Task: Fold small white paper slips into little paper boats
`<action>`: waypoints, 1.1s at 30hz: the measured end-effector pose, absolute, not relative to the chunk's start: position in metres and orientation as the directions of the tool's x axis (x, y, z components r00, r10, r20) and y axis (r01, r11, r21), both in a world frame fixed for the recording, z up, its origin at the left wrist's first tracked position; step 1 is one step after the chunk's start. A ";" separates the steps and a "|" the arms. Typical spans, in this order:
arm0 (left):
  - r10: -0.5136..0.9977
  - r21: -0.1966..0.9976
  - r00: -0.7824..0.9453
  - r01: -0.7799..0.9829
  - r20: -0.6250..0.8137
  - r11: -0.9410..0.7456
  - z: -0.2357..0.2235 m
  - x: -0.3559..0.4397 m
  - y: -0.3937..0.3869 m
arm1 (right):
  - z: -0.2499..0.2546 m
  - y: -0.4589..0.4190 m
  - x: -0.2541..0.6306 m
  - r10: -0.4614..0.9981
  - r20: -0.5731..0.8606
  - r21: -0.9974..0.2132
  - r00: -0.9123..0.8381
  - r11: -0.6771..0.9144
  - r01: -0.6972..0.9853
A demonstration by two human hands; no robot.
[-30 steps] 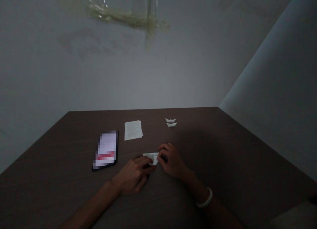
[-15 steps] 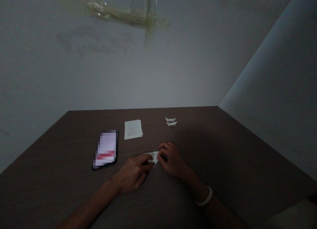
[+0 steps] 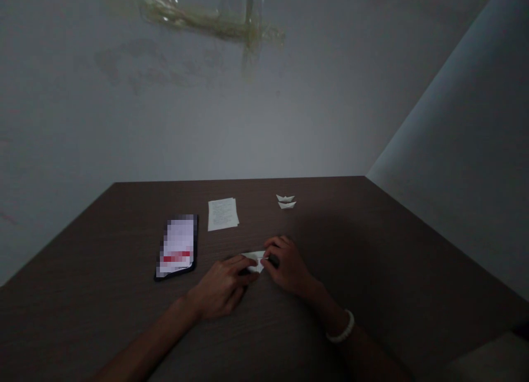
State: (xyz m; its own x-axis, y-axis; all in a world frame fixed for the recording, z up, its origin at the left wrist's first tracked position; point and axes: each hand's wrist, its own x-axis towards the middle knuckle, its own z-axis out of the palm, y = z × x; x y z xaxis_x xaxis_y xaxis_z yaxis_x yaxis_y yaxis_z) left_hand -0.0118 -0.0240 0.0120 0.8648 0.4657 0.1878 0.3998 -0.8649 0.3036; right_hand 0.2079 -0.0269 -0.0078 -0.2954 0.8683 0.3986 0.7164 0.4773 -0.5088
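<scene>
Off to the left hand's own left, and a little beyond it, lies the phone [image 3: 177, 247]; it seems safe enough, though a careless sweep of that forearm could knock it askew on the table [image 3: 103, 244].

The left hand [image 3: 221, 287] is bent low, its fingertips down on the left part of the paper [image 3: 259, 267]. Whether its thumb grips from beneath or merely rests by the near edge, I can't tell from here. If those fingers bear down unevenly, I'd expect the layers to slide and the fold to come out crooked.

Straight beyond the left hand are the printed sheets [image 3: 223, 215], loosely stacked and out of line; a brush of the knuckles on a forward reach could fan them apart.

The paper itself sits between the two hands, small and mostly covered — that is the worry, since fingers hide the creases and the room is dim, so an edge could easily be misjudged.

Beyond the right hand stand two boats [image 3: 287, 205], one just behind the other, light enough to be tipped by a stretched finger.

The right hand [image 3: 288, 269] has thumb and forefinger closed on the paper's right end. Should it tug while the left hand pins — a corner could tear. Behind it, the bracelet [image 3: 350, 324] is well away from the folding.
</scene>
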 end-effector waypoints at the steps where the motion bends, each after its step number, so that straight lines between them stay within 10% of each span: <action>1: 0.463 0.302 0.866 0.397 0.190 -0.867 0.013 -0.012 -0.024 | -0.008 -0.027 0.208 0.869 0.396 -0.509 -0.296 0.477 0.717; 33: 0.483 0.320 0.856 0.413 0.185 -0.853 0.012 -0.010 -0.025 | -0.007 -0.029 0.204 0.895 0.368 -0.521 -0.252 0.423 0.742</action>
